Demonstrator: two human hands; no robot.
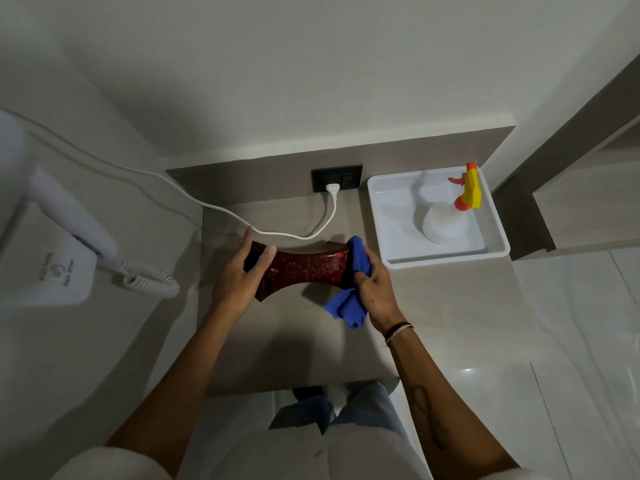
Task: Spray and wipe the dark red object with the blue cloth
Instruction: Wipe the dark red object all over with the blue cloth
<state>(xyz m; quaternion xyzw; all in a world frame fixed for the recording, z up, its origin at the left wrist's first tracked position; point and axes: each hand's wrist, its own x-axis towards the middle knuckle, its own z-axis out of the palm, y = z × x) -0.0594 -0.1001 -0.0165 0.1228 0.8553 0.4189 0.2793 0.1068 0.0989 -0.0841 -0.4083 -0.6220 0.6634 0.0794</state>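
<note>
A dark red glittery object [304,268], narrow in the middle and flared at both ends, lies sideways just above the beige counter [294,344]. My left hand [239,275] grips its left end. My right hand [372,284] holds a crumpled blue cloth [349,289] pressed against the object's right end, with part of the cloth hanging below my fingers. A translucent spray bottle [446,220] with a yellow and orange trigger head stands in the white tray [446,259] at the right, apart from both hands.
A white cable [287,234] runs from a black wall socket [337,178] across the counter behind the object. A wall-mounted hair dryer with a coiled cord [149,280] hangs at the left. The counter's front edge is near my legs.
</note>
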